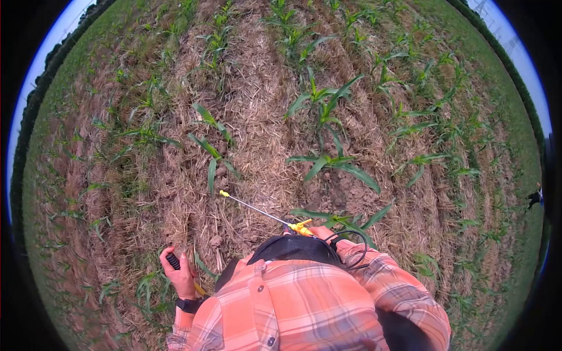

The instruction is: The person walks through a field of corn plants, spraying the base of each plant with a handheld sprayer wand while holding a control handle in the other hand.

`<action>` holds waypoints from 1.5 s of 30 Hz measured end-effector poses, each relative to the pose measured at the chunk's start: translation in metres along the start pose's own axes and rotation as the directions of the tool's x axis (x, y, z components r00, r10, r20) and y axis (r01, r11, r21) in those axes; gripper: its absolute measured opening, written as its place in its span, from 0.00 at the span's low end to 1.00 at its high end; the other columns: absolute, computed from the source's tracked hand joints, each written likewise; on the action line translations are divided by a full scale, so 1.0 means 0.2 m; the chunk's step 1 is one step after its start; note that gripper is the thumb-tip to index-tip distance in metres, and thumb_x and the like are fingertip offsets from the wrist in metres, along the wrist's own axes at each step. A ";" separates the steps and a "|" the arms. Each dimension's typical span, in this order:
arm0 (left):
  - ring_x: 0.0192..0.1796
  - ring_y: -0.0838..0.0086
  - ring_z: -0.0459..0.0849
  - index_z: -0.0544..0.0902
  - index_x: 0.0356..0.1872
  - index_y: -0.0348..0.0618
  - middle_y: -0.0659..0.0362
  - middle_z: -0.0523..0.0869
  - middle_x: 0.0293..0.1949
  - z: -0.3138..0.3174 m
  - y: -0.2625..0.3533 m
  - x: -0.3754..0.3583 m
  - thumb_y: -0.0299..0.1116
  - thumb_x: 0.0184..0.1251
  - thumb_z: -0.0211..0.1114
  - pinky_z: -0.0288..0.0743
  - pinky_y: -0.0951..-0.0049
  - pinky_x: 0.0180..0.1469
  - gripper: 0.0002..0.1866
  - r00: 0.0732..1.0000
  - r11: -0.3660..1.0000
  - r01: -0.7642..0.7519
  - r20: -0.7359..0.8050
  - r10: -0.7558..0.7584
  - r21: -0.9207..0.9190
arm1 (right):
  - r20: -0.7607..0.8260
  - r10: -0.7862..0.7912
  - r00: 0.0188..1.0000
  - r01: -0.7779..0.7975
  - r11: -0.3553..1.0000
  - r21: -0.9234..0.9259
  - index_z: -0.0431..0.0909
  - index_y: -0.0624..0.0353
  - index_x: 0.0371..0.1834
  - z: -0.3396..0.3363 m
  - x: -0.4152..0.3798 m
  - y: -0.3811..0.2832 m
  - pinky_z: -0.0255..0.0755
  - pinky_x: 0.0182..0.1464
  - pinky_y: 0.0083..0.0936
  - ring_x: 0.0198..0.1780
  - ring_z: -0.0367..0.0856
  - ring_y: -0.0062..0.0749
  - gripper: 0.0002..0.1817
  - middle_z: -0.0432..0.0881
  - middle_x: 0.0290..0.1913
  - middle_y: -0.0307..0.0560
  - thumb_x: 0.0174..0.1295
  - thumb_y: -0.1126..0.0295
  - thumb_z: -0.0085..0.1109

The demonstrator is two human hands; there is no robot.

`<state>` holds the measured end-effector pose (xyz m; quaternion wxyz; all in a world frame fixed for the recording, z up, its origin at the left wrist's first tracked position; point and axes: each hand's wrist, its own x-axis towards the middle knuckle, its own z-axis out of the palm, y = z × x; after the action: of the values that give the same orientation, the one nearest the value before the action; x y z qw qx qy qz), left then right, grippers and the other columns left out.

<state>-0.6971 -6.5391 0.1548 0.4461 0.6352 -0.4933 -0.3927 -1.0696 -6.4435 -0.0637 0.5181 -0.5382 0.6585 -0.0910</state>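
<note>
My left hand (184,277) is closed around a black ribbed grip (172,261) at the lower left, out beside my body. A short piece of yellow bar (200,289) shows near that wrist. In front of my waist, my right hand (322,233) is at the yellow handle of a spray wand (257,209), its fingers partly hidden by the handle and my sleeve. The wand's thin metal tube slants forward and left to a yellow nozzle (224,193), above the straw-covered soil. A black hose (364,248) loops beside my right forearm.
Rows of young corn plants (331,162) run ahead through dry straw and soil (257,117). One corn plant (374,217) stands just beyond my right hand, others (212,151) left of the wand. A person (535,196) is far off at the right edge.
</note>
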 end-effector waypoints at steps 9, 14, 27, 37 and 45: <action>0.10 0.85 0.61 0.66 0.41 0.48 0.67 0.65 0.17 0.31 -0.08 0.27 0.25 0.58 0.51 0.55 0.84 0.10 0.10 1.000 0.997 -0.011 -0.013 0.012 0.078 | -0.046 -0.018 0.999 0.020 0.999 0.044 0.73 0.58 0.42 -0.12 0.17 0.14 0.66 0.43 0.34 0.42 0.75 0.48 0.20 0.77 0.35 0.58 0.50 0.57 0.50; 0.17 0.83 0.63 0.68 0.39 0.46 0.65 0.66 0.19 0.58 -0.29 0.46 0.24 0.55 0.53 0.58 0.80 0.18 0.10 0.992 0.954 -0.120 0.065 0.106 0.273 | -0.355 0.167 0.920 -0.127 0.983 0.131 0.75 0.59 0.35 -0.26 0.17 0.23 0.68 0.38 0.37 0.38 0.76 0.49 0.16 0.77 0.31 0.59 0.49 0.59 0.52; 0.20 0.76 0.69 0.69 0.39 0.45 0.60 0.69 0.19 0.75 -0.36 0.81 0.24 0.51 0.55 0.65 0.74 0.24 0.12 0.988 0.914 -0.155 0.068 0.140 0.376 | -0.657 0.424 0.624 -0.418 0.891 0.178 0.75 0.62 0.28 -0.56 0.36 0.37 0.68 0.35 0.40 0.33 0.76 0.51 0.13 0.76 0.27 0.59 0.48 0.62 0.52; 0.12 0.85 0.62 0.62 0.43 0.44 0.65 0.64 0.19 0.38 0.47 1.02 0.20 0.56 0.49 0.58 0.85 0.13 0.14 0.994 0.993 -0.106 0.038 0.107 -0.042 | -0.527 0.430 0.733 -0.431 0.893 0.129 0.76 0.59 0.32 -0.73 0.64 -0.03 0.68 0.36 0.37 0.35 0.76 0.49 0.14 0.77 0.28 0.58 0.48 0.60 0.53; 0.17 0.86 0.61 0.66 0.42 0.43 0.66 0.66 0.22 0.62 0.25 1.39 0.21 0.56 0.52 0.56 0.84 0.18 0.12 0.996 0.998 0.018 0.085 -0.023 0.057 | -0.296 0.146 0.944 -0.073 0.967 0.244 0.75 0.57 0.35 -0.77 0.88 -0.32 0.67 0.37 0.34 0.37 0.76 0.49 0.14 0.77 0.28 0.57 0.51 0.60 0.51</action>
<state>-0.7695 -6.8395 0.1491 0.4023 0.6350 -0.5165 -0.4101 -1.1307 -6.6777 -0.0542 0.4708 -0.4159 0.7460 -0.2213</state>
